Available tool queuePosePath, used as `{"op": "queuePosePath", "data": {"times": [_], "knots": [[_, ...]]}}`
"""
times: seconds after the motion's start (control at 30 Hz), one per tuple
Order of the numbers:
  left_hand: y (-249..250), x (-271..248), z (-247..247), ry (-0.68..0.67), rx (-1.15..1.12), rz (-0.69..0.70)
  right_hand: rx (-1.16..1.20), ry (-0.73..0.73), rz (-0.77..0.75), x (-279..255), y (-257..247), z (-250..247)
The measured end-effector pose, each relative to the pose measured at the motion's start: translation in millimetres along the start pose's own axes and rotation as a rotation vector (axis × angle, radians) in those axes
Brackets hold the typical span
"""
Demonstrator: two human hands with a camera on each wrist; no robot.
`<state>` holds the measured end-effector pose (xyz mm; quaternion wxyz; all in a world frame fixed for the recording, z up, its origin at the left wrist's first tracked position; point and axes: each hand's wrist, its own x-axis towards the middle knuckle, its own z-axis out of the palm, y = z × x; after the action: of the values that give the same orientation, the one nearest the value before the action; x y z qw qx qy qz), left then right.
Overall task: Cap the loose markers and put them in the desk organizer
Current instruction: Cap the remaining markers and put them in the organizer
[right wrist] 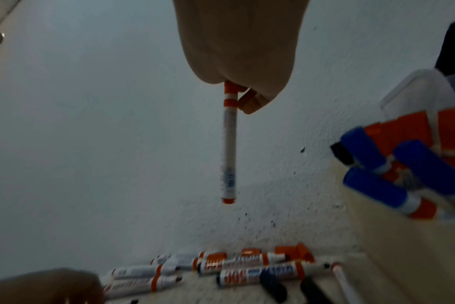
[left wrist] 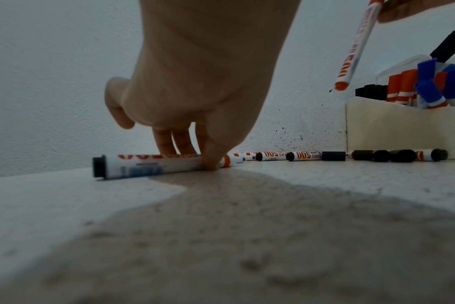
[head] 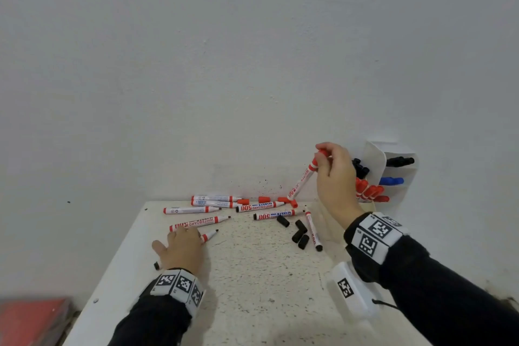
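Hands at work over a speckled white desk [head: 252,275] set against a white wall. Nearest, the left hand [head: 182,247] rests on the desk, its fingertips [left wrist: 210,162] pressing down on an uncapped marker with a black end plug [left wrist: 153,165] that lies flat; whether the fingers curl round it cannot be told. Just beyond it lie more loose markers [head: 202,222], white barrels with red bands, several with bare tips, printed "WHITEBOARD MARKER 500". To the right of these sit four loose black caps [head: 299,233], close together, with another marker lying beside them. Farther back, near the wall, loose red caps [head: 264,199] lie among the markers.

Above the far right part of the desk, the right hand [head: 335,174] pinches a red-capped marker [head: 303,177] by its cap end, so that the barrel hangs down, tilted, clear of the desk; "500" reads on its side. It is just left of the desk organizer [left wrist: 392,131], not in it.

Farthest, at the right against the wall, the white organizer holds capped markers standing cap up in separate compartments: black ones [head: 361,167] and red ones [head: 370,192] toward the front, blue ones [head: 391,180] and more black ones [head: 400,161] behind.

Black ink specks [head: 266,182] dot the wall just above the desk edge.
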<state>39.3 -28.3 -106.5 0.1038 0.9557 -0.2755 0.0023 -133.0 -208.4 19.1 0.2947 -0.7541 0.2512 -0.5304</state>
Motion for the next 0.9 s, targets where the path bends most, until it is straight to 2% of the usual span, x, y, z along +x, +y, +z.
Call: {"op": "queuePosePath", "data": {"times": [0.1, 0.17, 0.3, 0.4, 0.5, 0.57, 0.67, 0.73, 0.83, 0.9], "knots": [[6, -6, 5, 0.048, 0.024, 0.132, -0.121, 0.155, -0.031, 22, 3, -25], [8, -6, 5, 0.06, -0.014, 0.197, -0.213, 0.186, -0.045, 32, 10, -40], [9, -7, 2, 0.084, -0.188, 0.266, -0.298, 0.106, -0.028, 38, 24, -56], [8, -5, -1, 0.044, -0.257, 0.311, -0.379, 0.012, 0.006, 33, 34, -54], [7, 0, -4, -0.014, -0.236, 0.353, -0.377, -0.123, 0.141, 25, 41, -49], [9, 3, -7, -0.041, -0.21, 0.361, -0.488, -0.159, 0.159, 21, 42, -46], [10, 2, -8, -0.058, -0.215, 0.377, -0.769, -0.159, 0.09, 20, 46, -45], [10, 2, -8, -0.065, -0.228, 0.374, -0.901, -0.244, 0.099, 22, 52, -43], [9, 2, -7, -0.077, -0.241, 0.383, -0.982, -0.355, 0.177, 22, 57, -38], [9, 1, -7, -0.087, -0.231, 0.38, -0.977, -0.321, 0.189, 23, 53, -33]]}}
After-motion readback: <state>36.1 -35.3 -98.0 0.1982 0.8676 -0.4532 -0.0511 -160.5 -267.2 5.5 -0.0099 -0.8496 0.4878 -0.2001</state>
